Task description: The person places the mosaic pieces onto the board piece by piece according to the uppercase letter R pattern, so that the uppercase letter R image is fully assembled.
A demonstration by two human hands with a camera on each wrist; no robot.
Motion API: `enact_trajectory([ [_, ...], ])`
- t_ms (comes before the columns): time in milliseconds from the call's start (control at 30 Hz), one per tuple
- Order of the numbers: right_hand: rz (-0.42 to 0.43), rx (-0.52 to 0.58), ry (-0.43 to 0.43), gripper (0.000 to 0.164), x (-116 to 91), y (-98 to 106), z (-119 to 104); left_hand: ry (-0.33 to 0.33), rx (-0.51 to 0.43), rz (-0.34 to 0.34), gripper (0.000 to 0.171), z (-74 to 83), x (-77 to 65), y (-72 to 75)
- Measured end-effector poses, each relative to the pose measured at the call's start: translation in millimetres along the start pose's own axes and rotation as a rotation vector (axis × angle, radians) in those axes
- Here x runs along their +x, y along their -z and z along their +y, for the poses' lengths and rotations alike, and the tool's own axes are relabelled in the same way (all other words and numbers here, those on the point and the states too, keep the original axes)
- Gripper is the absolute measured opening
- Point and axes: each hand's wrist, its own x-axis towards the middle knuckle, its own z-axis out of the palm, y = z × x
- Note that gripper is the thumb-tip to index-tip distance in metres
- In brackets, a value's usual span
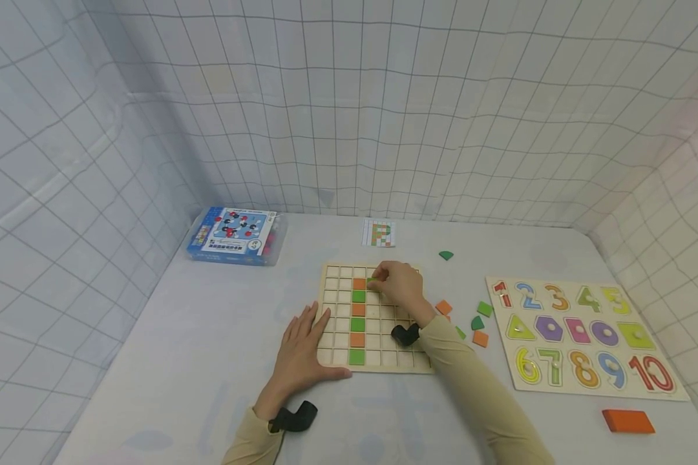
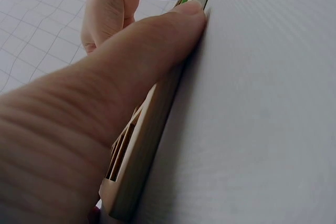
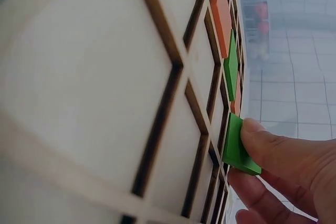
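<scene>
A wooden grid board (image 1: 386, 358) lies flat, with a column of alternating orange and green square tiles (image 1: 357, 325) set into its cells. Over the upper part of the board, my right hand (image 1: 404, 284) pinches a green square tile (image 3: 239, 145) between thumb and fingers. That tile is tilted at a cell just right of the column's top orange tile (image 1: 359, 284). My left hand (image 1: 302, 352) rests at the board's lower left corner, fingers spread along the left side. Its thumb (image 2: 173, 30) lies against the front edge of the board.
Loose orange and green pieces (image 1: 480, 338) lie right of the board, and a green quarter-round piece (image 1: 446, 255) behind it. A pattern card (image 1: 379, 232) stands farther back. A boxed molecule set (image 1: 235, 236) sits back left. At right are a number puzzle (image 1: 587, 336) and an orange block (image 1: 628, 422).
</scene>
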Motion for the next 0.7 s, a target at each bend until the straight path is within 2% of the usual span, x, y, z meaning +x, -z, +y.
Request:
enact_trajectory([
  [367,-0.087,-0.093,-0.025,0.025,0.6,-0.7,-1.0,-0.004,0.002,0.002,0.120,0.8,-0.2,1.0],
  [567,-0.107,-0.168,-0.011,0.024,-1.0,-0.2,-0.6,-0.003,-0.008,0.004,0.120,0.6,0.1,0.8],
  [700,-0.121,-0.155,0.030,0.025,-2.5,1.6,1.5,-0.025,-0.013,0.040,0.119,0.2,-0.5,-0.3],
])
